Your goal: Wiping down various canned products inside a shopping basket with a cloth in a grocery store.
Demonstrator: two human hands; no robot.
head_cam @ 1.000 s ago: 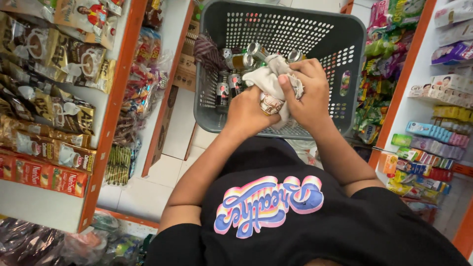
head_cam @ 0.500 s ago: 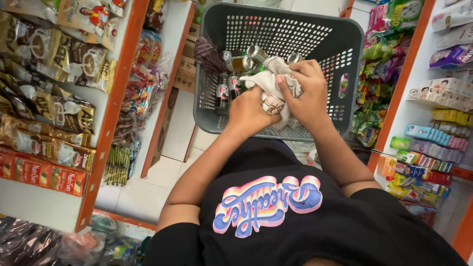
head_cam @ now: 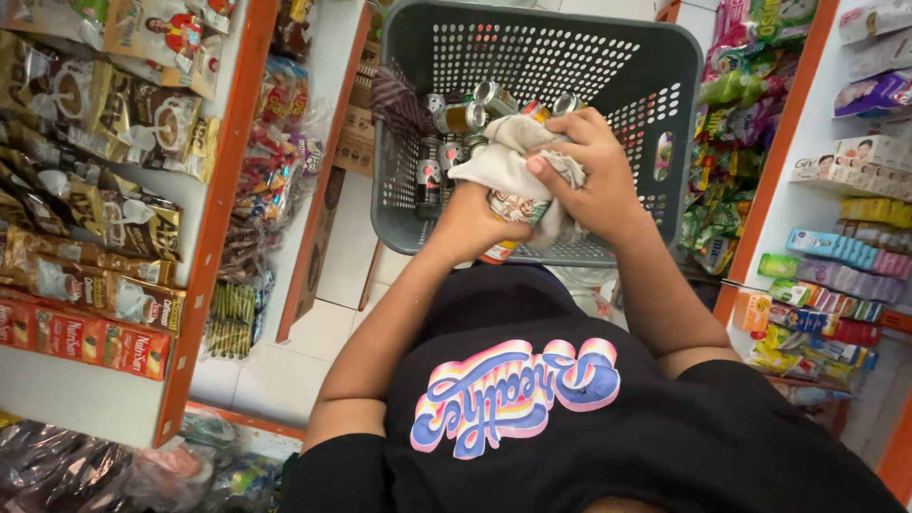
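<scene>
- Head view: left hand (head_cam: 472, 223) is wrapped around a can (head_cam: 510, 214), fingers clamped on it, just in front of the grey basket (head_cam: 655, 66).
- Right hand (head_cam: 594, 180) presses a pale cloth (head_cam: 499, 166) on the can, fingers closed on the cloth.
- More cans (head_cam: 465, 114) lie in the basket at 11 o'clock from the hands.
- Packet shelves (head_cam: 223, 190) stand at 9 and 3 o'clock.

The cloth (head_cam: 503, 161) is a soft, matt, off-white fabric, creased and bunched over the can (head_cam: 508, 218), whose printed metal wall looks smooth and slightly shiny. The basket (head_cam: 532, 66) is matt grey plastic, its walls pierced with rows of small holes. The cans (head_cam: 470, 109) lying in it have bright, glossy metal tops. The floor (head_cam: 285, 351) tiles look smooth and pale.
</scene>
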